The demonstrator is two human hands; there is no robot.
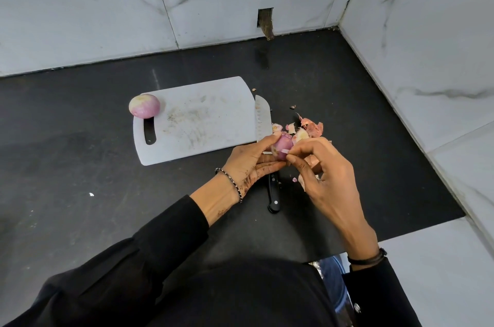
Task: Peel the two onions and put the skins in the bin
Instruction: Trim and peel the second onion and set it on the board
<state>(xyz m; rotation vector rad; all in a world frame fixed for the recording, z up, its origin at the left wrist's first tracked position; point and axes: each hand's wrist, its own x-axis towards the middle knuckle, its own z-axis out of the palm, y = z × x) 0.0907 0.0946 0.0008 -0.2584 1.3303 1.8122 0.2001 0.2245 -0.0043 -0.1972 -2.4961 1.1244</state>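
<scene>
**A:** only the head view to go on here, so which step are we at?

**B:** mid-peel on the second onion [282, 146]. The left hand [250, 163] has its grip curled round it, thumb on top and fingers underneath, holding it up off the surface [80, 153] just by the near right corner of the cutting board [203, 118]. The right hand [328, 179] has its grip pinched, thumb and forefinger, on a flap of skin [286, 151] at the side of that onion

**A:** and the other one?

**B:** the first onion [144, 106] sits on the far left corner of the board, by the handle slot, and looks fully peeled to me. Loose skins [307, 127] lie in a heap on the surface just right of the knife [263, 118]. Its blade lies along the board's right edge and the handle points toward the person, partly under the hands

**A:** so what's next?

**B:** my guess: pull that flap away while the left hand steadies or turns the onion, check for papery bits, then set it down. After that all the scraps need gathering, including the little ones scattered further out, and carrying to the bin. I can't see a bin for sure. There's a blue thing [331, 281] below the surface edge near the right sleeve, but I can't tell what it is
</scene>
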